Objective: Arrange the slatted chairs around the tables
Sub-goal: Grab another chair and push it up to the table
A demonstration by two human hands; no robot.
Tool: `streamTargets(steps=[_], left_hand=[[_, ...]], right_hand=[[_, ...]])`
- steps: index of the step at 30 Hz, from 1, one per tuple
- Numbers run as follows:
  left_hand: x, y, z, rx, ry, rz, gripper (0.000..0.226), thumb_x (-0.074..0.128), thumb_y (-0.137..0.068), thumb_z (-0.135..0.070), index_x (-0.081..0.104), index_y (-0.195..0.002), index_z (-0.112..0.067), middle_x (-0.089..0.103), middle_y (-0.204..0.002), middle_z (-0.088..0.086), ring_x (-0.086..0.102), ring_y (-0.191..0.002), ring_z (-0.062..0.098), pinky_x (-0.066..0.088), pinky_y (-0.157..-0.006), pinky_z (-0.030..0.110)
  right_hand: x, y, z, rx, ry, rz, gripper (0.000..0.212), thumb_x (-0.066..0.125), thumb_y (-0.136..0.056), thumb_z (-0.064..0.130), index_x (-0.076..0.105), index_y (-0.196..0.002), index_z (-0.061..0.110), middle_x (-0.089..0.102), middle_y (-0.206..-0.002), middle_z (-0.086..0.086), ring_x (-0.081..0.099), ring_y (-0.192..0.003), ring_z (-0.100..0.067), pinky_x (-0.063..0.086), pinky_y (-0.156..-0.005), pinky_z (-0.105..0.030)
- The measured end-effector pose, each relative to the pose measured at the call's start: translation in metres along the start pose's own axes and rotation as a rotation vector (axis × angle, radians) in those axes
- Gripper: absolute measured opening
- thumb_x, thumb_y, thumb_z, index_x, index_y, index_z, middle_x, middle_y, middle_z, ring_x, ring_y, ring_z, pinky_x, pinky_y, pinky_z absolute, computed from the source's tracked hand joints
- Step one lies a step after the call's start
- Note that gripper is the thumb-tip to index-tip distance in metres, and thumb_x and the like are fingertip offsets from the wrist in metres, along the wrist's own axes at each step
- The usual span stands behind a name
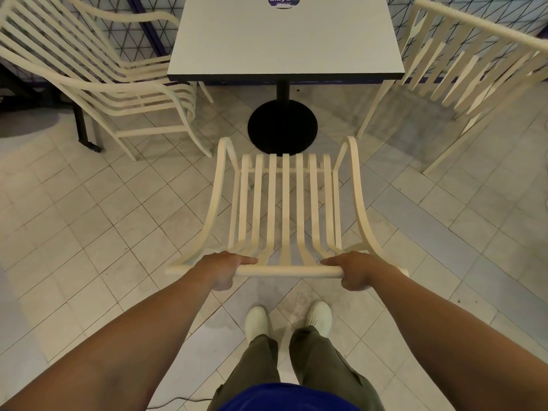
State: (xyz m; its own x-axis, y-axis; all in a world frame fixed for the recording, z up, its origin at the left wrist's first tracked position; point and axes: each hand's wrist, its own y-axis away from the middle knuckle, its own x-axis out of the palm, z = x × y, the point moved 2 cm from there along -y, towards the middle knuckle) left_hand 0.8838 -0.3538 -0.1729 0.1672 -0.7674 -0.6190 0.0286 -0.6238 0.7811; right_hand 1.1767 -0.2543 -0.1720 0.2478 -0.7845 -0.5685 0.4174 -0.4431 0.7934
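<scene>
Gripping slatted chair by top rail: left hand and right hand clamped on it, set apart. Mid-placement; next likely needs a straight push toward table near edge.

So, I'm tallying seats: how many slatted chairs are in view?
3: left chair beside the white table, right chair opposite, middle chair facing it, top rail gripped by left hand and right hand. More may sit off-frame.
</scene>
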Motion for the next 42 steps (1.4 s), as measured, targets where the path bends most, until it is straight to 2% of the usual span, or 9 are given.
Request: streamTargets(steps=[3,6,15,24,32,38,42], left_hand=[[-0.001,-0.001,-0.001,-0.007,-0.009,-0.001,0.090,0.054,-0.090,0.003,0.026,-0.147,-0.061,0.056,-0.113,-0.002,0.062,-0.088,0.020,0.058,-0.079,0.036],[-0.002,0.000,-0.004,0.000,-0.018,0.000,0.090,0.053,-0.091,0.005,0.026,-0.147,-0.059,0.055,-0.111,-0.001,0.062,-0.087,0.021,0.057,-0.077,0.034],[0.001,0.003,-0.004,0.013,-0.002,-0.006,0.089,0.052,-0.092,0.004,0.025,-0.148,-0.059,0.052,-0.108,-0.002,0.056,-0.080,0.018,0.048,-0.068,0.029],[0.004,0.001,-0.002,0.011,0.014,-0.020,0.089,0.055,-0.091,0.004,0.027,-0.147,-0.060,0.054,-0.108,-0.002,0.060,-0.083,0.020,0.056,-0.075,0.034],[0.002,0.005,-0.005,0.008,-0.001,-0.036,0.089,0.054,-0.092,0.006,0.027,-0.148,-0.057,0.050,-0.106,-0.003,0.055,-0.074,0.016,0.047,-0.065,0.029],[-0.005,0.002,-0.004,0.018,-0.011,-0.030,0.090,0.053,-0.092,0.007,0.027,-0.149,-0.057,0.057,-0.116,0.000,0.060,-0.081,0.020,0.054,-0.070,0.032],[-0.017,0.001,0.001,0.025,-0.026,-0.040,0.087,0.051,-0.091,0.004,0.028,-0.149,-0.057,0.054,-0.113,-0.001,0.054,-0.077,0.019,0.045,-0.064,0.030]], right_hand=[[0.001,-0.002,0.004,-0.022,0.007,-0.040,0.071,0.062,-0.088,0.023,0.032,-0.148,0.045,0.054,-0.136,0.003,0.058,-0.109,-0.020,0.049,-0.098,-0.036],[0.004,-0.003,0.011,-0.009,0.042,-0.067,0.077,0.061,-0.086,0.010,0.033,-0.146,0.049,0.058,-0.126,0.001,0.060,-0.098,-0.019,0.054,-0.091,-0.038],[0.009,-0.007,0.009,-0.018,0.101,-0.058,0.084,0.063,-0.084,0.003,0.029,-0.147,0.049,0.057,-0.129,0.000,0.060,-0.104,-0.021,0.053,-0.093,-0.041],[0.012,-0.009,0.010,-0.011,0.113,-0.056,0.087,0.064,-0.084,0.001,0.028,-0.148,0.047,0.058,-0.129,0.001,0.061,-0.104,-0.021,0.053,-0.094,-0.041],[0.012,-0.009,0.009,-0.013,0.092,-0.070,0.084,0.063,-0.085,0.002,0.030,-0.147,0.049,0.058,-0.129,0.002,0.061,-0.104,-0.021,0.053,-0.094,-0.042],[0.006,-0.012,0.008,-0.014,0.086,-0.075,0.084,0.063,-0.085,0.002,0.030,-0.147,0.049,0.057,-0.130,0.002,0.061,-0.104,-0.021,0.053,-0.094,-0.042],[-0.001,-0.015,0.010,0.001,0.065,-0.083,0.084,0.064,-0.085,0.004,0.031,-0.145,0.051,0.059,-0.126,0.003,0.062,-0.099,-0.021,0.055,-0.091,-0.041]])
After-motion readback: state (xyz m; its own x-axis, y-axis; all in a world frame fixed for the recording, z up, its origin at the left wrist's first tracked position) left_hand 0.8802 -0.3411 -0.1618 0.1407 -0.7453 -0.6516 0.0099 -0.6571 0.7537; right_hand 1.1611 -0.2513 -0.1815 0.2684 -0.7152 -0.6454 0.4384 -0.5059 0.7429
